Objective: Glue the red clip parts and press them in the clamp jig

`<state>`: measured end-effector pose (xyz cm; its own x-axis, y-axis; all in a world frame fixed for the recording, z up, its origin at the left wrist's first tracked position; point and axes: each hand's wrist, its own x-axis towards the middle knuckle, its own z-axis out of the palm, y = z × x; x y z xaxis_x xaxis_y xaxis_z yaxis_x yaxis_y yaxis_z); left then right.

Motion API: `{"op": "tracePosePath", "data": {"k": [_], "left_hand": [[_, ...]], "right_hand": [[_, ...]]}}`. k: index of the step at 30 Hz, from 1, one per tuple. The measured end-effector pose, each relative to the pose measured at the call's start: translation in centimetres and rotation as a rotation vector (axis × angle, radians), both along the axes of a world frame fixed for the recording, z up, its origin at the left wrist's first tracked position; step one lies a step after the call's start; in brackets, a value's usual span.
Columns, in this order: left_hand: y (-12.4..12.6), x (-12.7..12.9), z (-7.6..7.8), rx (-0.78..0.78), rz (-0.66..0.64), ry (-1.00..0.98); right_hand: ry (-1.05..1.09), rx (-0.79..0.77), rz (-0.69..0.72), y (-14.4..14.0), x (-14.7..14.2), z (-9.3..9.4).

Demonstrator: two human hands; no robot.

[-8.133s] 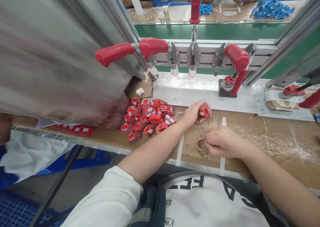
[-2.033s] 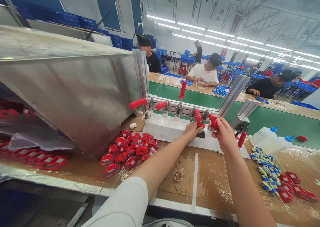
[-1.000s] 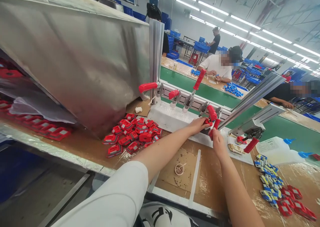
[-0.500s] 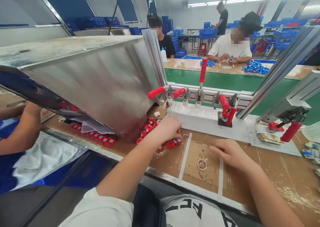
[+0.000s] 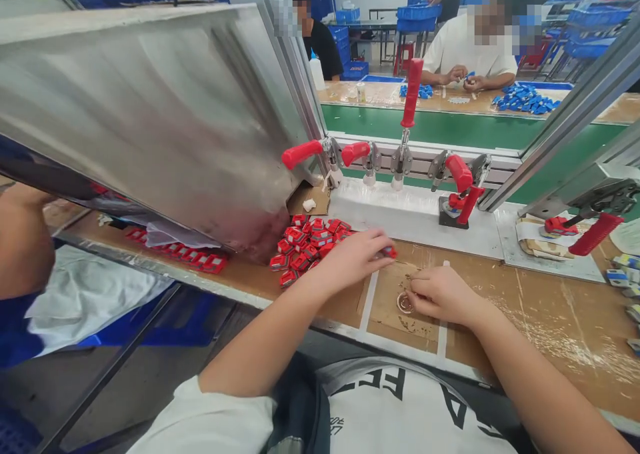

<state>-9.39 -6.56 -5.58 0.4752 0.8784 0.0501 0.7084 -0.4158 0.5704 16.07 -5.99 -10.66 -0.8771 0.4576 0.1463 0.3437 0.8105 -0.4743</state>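
Observation:
My left hand (image 5: 357, 257) is closed on a small red plastic part (image 5: 390, 251), held just above the bench. Behind that wrist lies a heap of similar red parts (image 5: 300, 244) with grey faces. My right hand (image 5: 443, 295) has its fingers curled together at the edge of a small round cup (image 5: 404, 303). The cup sits on a piece of cardboard (image 5: 425, 331) between two white tape strips. What the right fingertips pinch, if anything, is hidden.
Red-handled toggle clamps (image 5: 411, 94) line a metal rail behind my hands; a black block (image 5: 453, 213) sits beneath one. A large metal housing (image 5: 150, 127) stands at left, with a row of red parts (image 5: 200, 261) below it. Co-workers sit opposite and at left.
My left hand has come right from the heap with a red part. My right hand has moved left and down to the cup. The camera has tilted down.

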Motion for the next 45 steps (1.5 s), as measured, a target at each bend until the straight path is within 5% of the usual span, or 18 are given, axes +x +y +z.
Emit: {"op": "tracePosePath", "data": {"k": [6,10,15,19,24,45], "left_hand": [[3.1,6.8,-3.7,-0.319,0.098,-0.684],[4.1,8.1,-6.0,-0.581,0.171,-0.905],[4.0,7.1,-6.4,-0.694,0.079,-0.878],[3.8,6.6,-6.3,-0.73,0.017,-0.733],[3.9,6.3,-6.2,-0.657,-0.033,-0.53],[4.0,6.2,-5.9,-0.633,-0.067,-0.495]], "right_hand": [[0.011,-0.127,0.009,-0.3,-0.3,-0.1],[0.075,-0.26,0.006,-0.6,-0.6,0.1],[0.521,-0.334,-0.09,0.5,0.8,-0.9],[0.805,-0.26,-0.421,1.9,2.4,-1.4],[0.733,-0.131,-0.514,2.8,2.7,-0.8],[0.58,0.008,-0.553,3.0,2.1,-1.2]]}}
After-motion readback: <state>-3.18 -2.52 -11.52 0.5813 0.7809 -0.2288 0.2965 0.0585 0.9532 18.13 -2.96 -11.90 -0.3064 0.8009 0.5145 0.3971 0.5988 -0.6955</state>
